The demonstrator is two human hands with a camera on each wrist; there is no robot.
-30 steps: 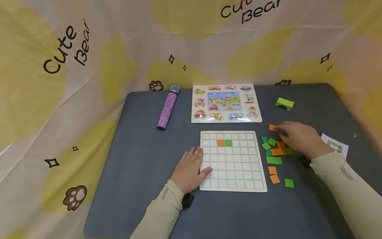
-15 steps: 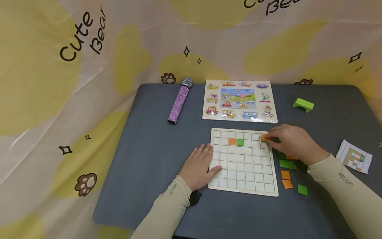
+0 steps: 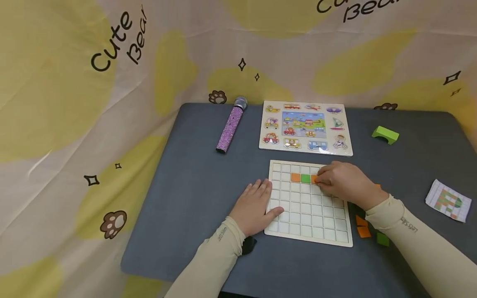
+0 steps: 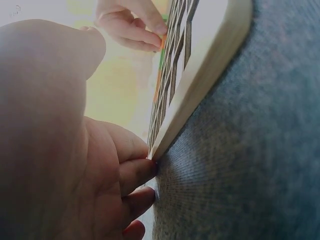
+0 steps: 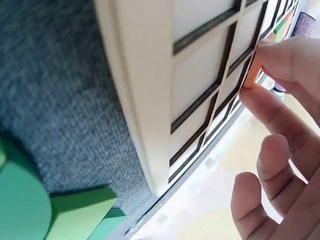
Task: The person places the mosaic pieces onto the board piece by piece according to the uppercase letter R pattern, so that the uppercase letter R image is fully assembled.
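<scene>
A white grid board [image 3: 305, 215] with a pale wooden frame lies on the grey table. In its second row sit an orange square tile [image 3: 295, 177] and a green square tile [image 3: 305, 179], side by side. My right hand [image 3: 344, 182] pinches another orange tile [image 5: 254, 70] between thumb and forefinger, right beside the green one. The other right fingers stay loosely bent in the right wrist view. My left hand [image 3: 255, 207] rests flat along the board's left edge, its thumb over the frame and fingertips at the rim.
Loose orange tiles [image 3: 363, 231] and a green tile [image 3: 382, 239] lie right of the board, partly under the right arm. Farther out are a patterned card [image 3: 448, 200] and a green arch block [image 3: 385, 134]. Behind stand a vehicle puzzle [image 3: 305, 145] and a glittery microphone [image 3: 230, 129].
My right hand has picked up an orange tile from the right and carried it left across the board to the green tile. My left hand stays on the edge; the head view has shifted.
</scene>
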